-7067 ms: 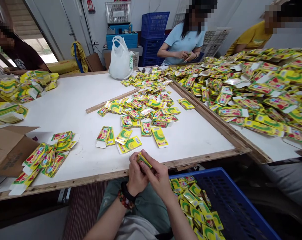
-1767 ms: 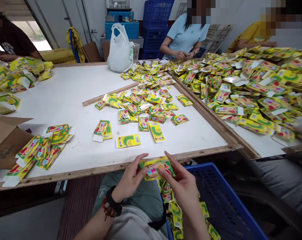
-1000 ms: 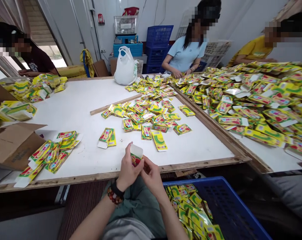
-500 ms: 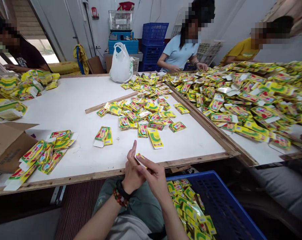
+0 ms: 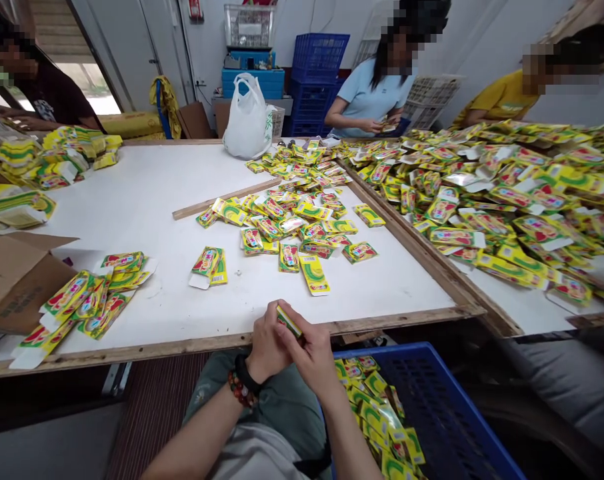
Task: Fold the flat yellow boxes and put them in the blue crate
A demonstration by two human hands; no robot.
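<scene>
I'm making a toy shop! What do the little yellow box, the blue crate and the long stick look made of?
The little box in the hands looks like thin printed card, glossy, with crisp folded edges. The blue crate seems to be moulded plastic: smooth, with even slots. The long strip seems to be bare wood: dull, brown and unpainted.

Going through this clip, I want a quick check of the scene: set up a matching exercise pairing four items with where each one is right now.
Items:
A. yellow carton
B. blue crate
C. white plastic bag
D. wooden strip

Places:
1. at the table's far edge
2. below the table's near edge
3. held between the left hand and right hand
4. lying on the white table

Pairs: A3, B2, C1, D4
</scene>
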